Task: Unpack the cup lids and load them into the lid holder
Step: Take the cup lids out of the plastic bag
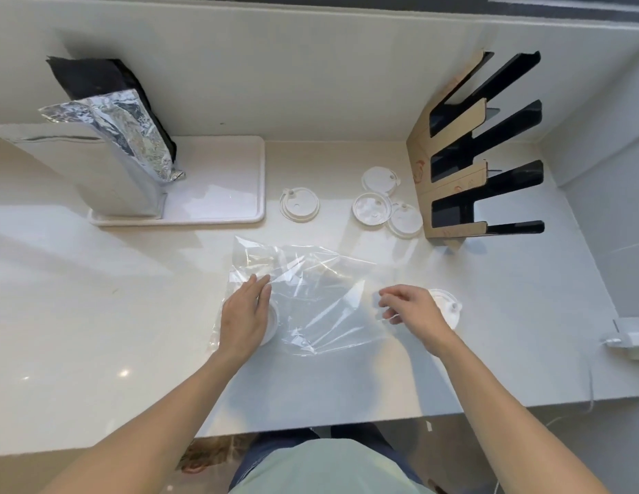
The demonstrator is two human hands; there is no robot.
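Note:
A clear plastic bag (pixel 311 290) lies crumpled on the white counter in front of me. My left hand (pixel 245 315) rests flat on the bag's left end, over a white cup lid (pixel 272 324) that shows beside my palm. My right hand (pixel 410 308) has its fingers curled and pinches the bag's right edge. Another lid (pixel 450 308) lies just behind that hand. Further back, one lid (pixel 299 204) sits alone and three lids (pixel 371 210) cluster next to the lid holder (pixel 450 194), a cardboard and black rack whose slots look empty.
A white tray (pixel 218 194) at the back left carries a tall silver foil bag (pixel 122 137) with a black bag (pixel 97 76) behind it. A small white device (pixel 628 340) with a cable sits at the right edge. Walls close the counter at the back and right.

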